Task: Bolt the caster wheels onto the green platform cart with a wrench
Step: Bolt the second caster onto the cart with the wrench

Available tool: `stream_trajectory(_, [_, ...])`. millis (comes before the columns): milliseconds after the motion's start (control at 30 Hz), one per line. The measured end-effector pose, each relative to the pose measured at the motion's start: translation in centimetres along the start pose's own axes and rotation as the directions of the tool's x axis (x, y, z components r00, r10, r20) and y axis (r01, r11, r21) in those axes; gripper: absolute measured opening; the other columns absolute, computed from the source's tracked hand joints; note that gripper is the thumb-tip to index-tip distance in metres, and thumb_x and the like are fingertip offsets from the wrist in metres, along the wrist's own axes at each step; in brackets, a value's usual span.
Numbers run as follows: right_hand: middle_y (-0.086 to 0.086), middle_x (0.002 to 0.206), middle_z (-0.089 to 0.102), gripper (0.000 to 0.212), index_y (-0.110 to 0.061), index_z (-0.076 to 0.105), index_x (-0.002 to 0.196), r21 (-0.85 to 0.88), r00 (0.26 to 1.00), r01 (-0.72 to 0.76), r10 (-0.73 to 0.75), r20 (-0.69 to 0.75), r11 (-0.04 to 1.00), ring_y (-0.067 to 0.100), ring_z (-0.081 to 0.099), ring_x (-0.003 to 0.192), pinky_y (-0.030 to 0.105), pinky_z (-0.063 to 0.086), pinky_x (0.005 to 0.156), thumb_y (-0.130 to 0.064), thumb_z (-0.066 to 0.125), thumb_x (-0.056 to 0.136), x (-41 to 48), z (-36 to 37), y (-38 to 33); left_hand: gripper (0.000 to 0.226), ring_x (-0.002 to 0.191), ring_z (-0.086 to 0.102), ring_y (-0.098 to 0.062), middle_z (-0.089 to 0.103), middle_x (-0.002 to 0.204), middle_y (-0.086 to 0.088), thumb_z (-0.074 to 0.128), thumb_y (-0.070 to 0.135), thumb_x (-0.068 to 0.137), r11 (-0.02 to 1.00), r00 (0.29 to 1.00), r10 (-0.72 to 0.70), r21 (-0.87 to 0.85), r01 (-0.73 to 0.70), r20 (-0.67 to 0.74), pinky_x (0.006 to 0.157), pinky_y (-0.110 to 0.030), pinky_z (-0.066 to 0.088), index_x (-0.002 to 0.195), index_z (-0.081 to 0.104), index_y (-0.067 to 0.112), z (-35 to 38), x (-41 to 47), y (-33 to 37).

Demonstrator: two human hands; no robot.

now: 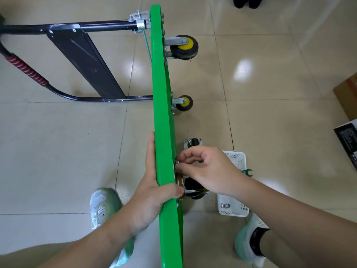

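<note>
Glossy beige floor tiles (270, 122) fill the view, and on them the green metal platform cart (162, 113) stands on its long edge, its black tubular handle (108, 25) lying out to the left. The left hand (152, 190) clamps the cart's upper edge: fingers straight down the left face, thumb hooked over onto the right face. Just across the deck, the right hand (208, 171) has thumb and forefinger closed in a pinch on a small silver fastener (177, 162) against the cart's underside. Whether it is a bolt or a nut cannot be told. Directly beneath that hand a black caster wheel (193, 187) sits against the underside, partly hidden by the wrist. A loose caster with a silver plate (193, 143) lies on the floor just beyond the knuckles. A large yellow-hubbed caster (184, 47) and a second yellow-hubbed caster (185, 103) are fixed further along. Under the right forearm a white plastic basket (234, 209) holds a few nuts (225, 205), and a green open-ended wrench (248, 171) pokes out past its rim, touched by neither hand. A pale green trainer (104, 206) stands left of the cart, another trainer (247, 246) to its right, beside the basket
</note>
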State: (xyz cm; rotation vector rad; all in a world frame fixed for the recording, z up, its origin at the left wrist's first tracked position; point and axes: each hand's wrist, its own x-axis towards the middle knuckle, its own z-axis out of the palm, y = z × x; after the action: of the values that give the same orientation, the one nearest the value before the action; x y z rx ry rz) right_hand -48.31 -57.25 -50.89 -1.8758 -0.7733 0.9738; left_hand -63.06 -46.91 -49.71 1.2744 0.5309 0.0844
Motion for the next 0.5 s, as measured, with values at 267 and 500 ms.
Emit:
stream_trajectory(267, [-0.020,0.088,0.071,0.012,-0.032,0.074,0.095,-0.219,0.994,0.110,-0.108,0.022,0.969,-0.004,0.063,0.092,0.029,0.049,0.090,-0.042,0.068,0.090,0.1,-0.1,-0.3,0.121,0.109,0.066,-0.009,0.055,0.142,0.032,0.076,0.022,0.063,0.999,0.999,0.042,0.008,-0.042,0.008,0.092,-0.039,0.058,0.143,0.003,0.077,-0.6,-0.2,-0.2])
stream_trajectory(500, [-0.019,0.093,0.071,0.018,-0.037,0.067,0.102,-0.127,0.990,0.142,-0.141,0.016,0.982,0.003,0.067,0.094,0.033,0.052,0.092,-0.031,0.074,0.087,-0.3,-0.4,0.1,0.106,0.114,0.067,-0.027,0.047,0.151,0.027,0.079,0.031,0.071,0.991,0.998,0.067,0.116,-0.069,0.018,0.086,-0.048,0.060,0.143,0.018,0.079,-1.5,-0.6,-0.5])
